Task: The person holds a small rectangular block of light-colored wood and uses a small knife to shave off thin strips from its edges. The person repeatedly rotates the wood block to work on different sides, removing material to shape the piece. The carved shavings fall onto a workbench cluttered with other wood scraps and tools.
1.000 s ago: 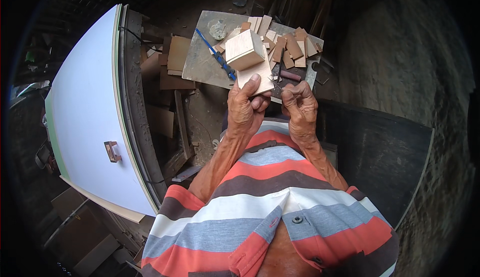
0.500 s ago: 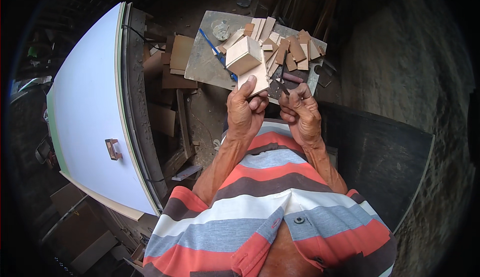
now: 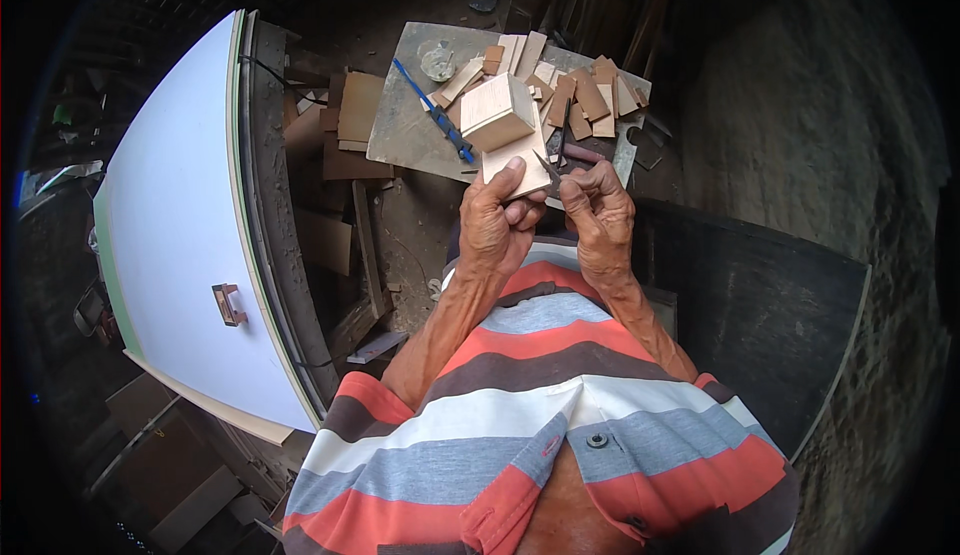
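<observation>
1. The left hand (image 3: 497,223) is closed around the lower edge of a pale wooden panel (image 3: 518,169), the thumb pressed on its face and the fingers curled behind.
2. The right hand (image 3: 598,213) is closed in a pinch on a small dark pointed tool (image 3: 549,168), whose tip is held at the right edge of the panel; the exact kind of tool cannot be made out at this size.
3. The two hands are held close together, just above the near edge of a grey work slab (image 3: 405,135).
4. A light wooden box (image 3: 497,112) is seen on the slab, just beyond the held panel and apparently touching it.
5. A blue-handled tool (image 3: 433,111) is laid diagonally on the slab, to the left of the box.
6. Loose brown wood offcuts (image 3: 585,103) are scattered over the slab's right part, beyond the right hand.
7. A large white board (image 3: 170,215) with a small handle fitting is noted well to the left, with brown panels (image 3: 356,120) stacked between it and the slab.
</observation>
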The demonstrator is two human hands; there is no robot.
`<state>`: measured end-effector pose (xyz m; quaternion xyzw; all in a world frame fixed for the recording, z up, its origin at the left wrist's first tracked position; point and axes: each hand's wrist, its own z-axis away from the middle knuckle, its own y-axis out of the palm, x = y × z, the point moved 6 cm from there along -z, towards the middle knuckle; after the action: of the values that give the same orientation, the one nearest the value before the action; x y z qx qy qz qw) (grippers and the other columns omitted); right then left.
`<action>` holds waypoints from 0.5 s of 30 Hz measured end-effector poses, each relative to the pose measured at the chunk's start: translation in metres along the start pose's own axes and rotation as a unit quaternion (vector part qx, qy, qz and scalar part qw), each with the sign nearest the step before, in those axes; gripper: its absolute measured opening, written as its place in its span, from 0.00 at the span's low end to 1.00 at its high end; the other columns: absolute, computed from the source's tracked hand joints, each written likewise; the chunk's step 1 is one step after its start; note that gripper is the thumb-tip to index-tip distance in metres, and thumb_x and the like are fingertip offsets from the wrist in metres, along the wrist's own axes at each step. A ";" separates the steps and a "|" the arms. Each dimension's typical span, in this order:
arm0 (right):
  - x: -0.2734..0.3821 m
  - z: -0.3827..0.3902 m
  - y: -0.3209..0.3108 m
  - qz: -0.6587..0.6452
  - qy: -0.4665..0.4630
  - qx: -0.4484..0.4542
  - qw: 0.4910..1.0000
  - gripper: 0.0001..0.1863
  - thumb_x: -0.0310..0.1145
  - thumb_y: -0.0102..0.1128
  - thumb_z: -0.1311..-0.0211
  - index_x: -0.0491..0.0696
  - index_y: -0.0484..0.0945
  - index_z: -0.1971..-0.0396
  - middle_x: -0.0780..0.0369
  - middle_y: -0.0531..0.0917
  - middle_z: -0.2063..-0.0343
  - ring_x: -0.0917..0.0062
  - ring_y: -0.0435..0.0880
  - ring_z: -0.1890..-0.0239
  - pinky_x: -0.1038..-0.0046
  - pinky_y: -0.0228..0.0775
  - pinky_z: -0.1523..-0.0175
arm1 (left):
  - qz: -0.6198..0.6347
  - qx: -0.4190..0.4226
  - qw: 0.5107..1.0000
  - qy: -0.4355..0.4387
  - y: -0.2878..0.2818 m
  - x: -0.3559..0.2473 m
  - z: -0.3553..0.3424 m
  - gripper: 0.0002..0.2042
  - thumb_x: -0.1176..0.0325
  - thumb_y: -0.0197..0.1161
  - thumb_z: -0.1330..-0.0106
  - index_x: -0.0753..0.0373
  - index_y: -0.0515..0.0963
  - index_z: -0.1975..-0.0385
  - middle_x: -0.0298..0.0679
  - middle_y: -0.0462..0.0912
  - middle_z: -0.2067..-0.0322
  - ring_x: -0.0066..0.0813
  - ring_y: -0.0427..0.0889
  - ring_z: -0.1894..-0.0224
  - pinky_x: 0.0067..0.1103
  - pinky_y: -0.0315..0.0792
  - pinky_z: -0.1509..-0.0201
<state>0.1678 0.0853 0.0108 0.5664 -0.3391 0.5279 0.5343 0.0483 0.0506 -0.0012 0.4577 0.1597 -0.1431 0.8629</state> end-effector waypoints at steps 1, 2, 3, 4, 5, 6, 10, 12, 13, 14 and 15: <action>-0.001 -0.001 0.000 -0.003 0.016 0.003 1.000 0.08 0.31 0.59 0.35 0.50 0.71 0.72 0.75 0.70 0.79 0.95 0.61 0.79 0.89 0.51 0.77 | -0.004 -0.005 1.000 0.001 0.001 0.001 0.001 0.08 0.69 0.57 0.33 0.66 0.71 0.61 0.35 0.75 0.79 0.10 0.63 0.87 0.12 0.57 0.81; -0.002 -0.001 0.000 -0.007 0.032 0.006 0.999 0.08 0.31 0.59 0.35 0.50 0.71 0.73 0.75 0.70 0.79 0.95 0.60 0.79 0.89 0.51 0.77 | -0.009 -0.010 1.000 0.003 0.001 0.002 0.002 0.08 0.69 0.57 0.33 0.66 0.71 0.61 0.36 0.75 0.79 0.10 0.63 0.87 0.12 0.57 0.81; -0.004 -0.002 0.000 -0.010 0.048 0.010 0.999 0.08 0.32 0.59 0.35 0.51 0.70 0.73 0.75 0.70 0.79 0.95 0.60 0.79 0.89 0.50 0.77 | -0.013 -0.016 1.000 0.005 0.001 0.002 0.003 0.08 0.69 0.57 0.33 0.66 0.71 0.61 0.36 0.75 0.79 0.10 0.63 0.87 0.12 0.57 0.81; -0.008 -0.004 0.003 -0.085 0.101 0.034 0.991 0.08 0.32 0.58 0.34 0.52 0.70 0.72 0.74 0.69 0.79 0.95 0.59 0.79 0.89 0.50 0.77 | -0.012 -0.014 1.000 0.006 0.000 0.002 0.002 0.08 0.68 0.57 0.33 0.66 0.71 0.61 0.36 0.75 0.79 0.10 0.63 0.87 0.12 0.57 0.82; -0.011 -0.008 0.004 -0.158 0.153 0.058 0.974 0.08 0.33 0.57 0.34 0.53 0.69 0.72 0.74 0.69 0.79 0.94 0.59 0.79 0.89 0.49 0.78 | -0.011 -0.012 1.000 0.008 -0.003 0.000 0.000 0.08 0.68 0.57 0.33 0.65 0.71 0.61 0.35 0.75 0.79 0.10 0.63 0.87 0.11 0.57 0.82; -0.013 -0.009 0.007 -0.230 0.203 0.082 0.948 0.08 0.34 0.57 0.33 0.54 0.69 0.72 0.74 0.68 0.79 0.94 0.58 0.79 0.89 0.49 0.78 | -0.010 -0.010 1.000 0.011 -0.004 -0.002 -0.001 0.08 0.68 0.57 0.33 0.65 0.71 0.61 0.35 0.75 0.79 0.10 0.63 0.87 0.11 0.57 0.82; -0.009 -0.006 0.010 -0.337 0.197 0.087 0.916 0.07 0.35 0.55 0.33 0.55 0.67 0.70 0.73 0.67 0.77 0.93 0.57 0.79 0.89 0.47 0.78 | 0.020 -0.017 1.000 0.010 -0.004 -0.007 -0.008 0.07 0.67 0.56 0.32 0.65 0.72 0.63 0.35 0.75 0.80 0.09 0.62 0.88 0.11 0.56 0.82; -0.010 -0.005 0.006 -0.229 0.175 0.060 0.956 0.07 0.34 0.56 0.33 0.54 0.68 0.70 0.74 0.67 0.79 0.93 0.58 0.80 0.89 0.49 0.79 | 0.014 -0.003 1.000 0.018 -0.004 -0.011 -0.008 0.07 0.67 0.56 0.32 0.65 0.72 0.64 0.35 0.75 0.80 0.09 0.62 0.88 0.11 0.56 0.82; -0.013 -0.006 0.003 -0.194 0.165 0.056 0.965 0.07 0.34 0.57 0.33 0.54 0.69 0.71 0.74 0.67 0.79 0.94 0.58 0.80 0.89 0.49 0.79 | 0.014 0.006 1.000 0.022 -0.005 -0.011 -0.009 0.07 0.67 0.56 0.32 0.65 0.72 0.64 0.35 0.75 0.79 0.09 0.62 0.88 0.11 0.56 0.82; -0.015 -0.007 0.001 -0.157 0.154 0.054 0.974 0.07 0.34 0.57 0.34 0.53 0.69 0.71 0.75 0.67 0.80 0.94 0.58 0.80 0.89 0.49 0.79 | 0.015 0.016 0.999 0.027 -0.005 -0.012 -0.010 0.07 0.67 0.56 0.32 0.66 0.72 0.64 0.35 0.75 0.79 0.09 0.62 0.88 0.11 0.56 0.82; -0.016 -0.007 0.000 -0.148 0.151 0.051 0.976 0.07 0.33 0.58 0.34 0.53 0.69 0.71 0.75 0.67 0.80 0.94 0.59 0.80 0.89 0.49 0.79 | 0.013 0.013 0.999 0.028 -0.005 -0.012 -0.010 0.07 0.67 0.56 0.32 0.66 0.72 0.64 0.35 0.75 0.79 0.09 0.62 0.88 0.11 0.56 0.82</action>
<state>0.1622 0.0894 -0.0056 0.5505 -0.1396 0.5392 0.6219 0.0336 0.0576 -0.0058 0.4750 0.1760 -0.1213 0.8536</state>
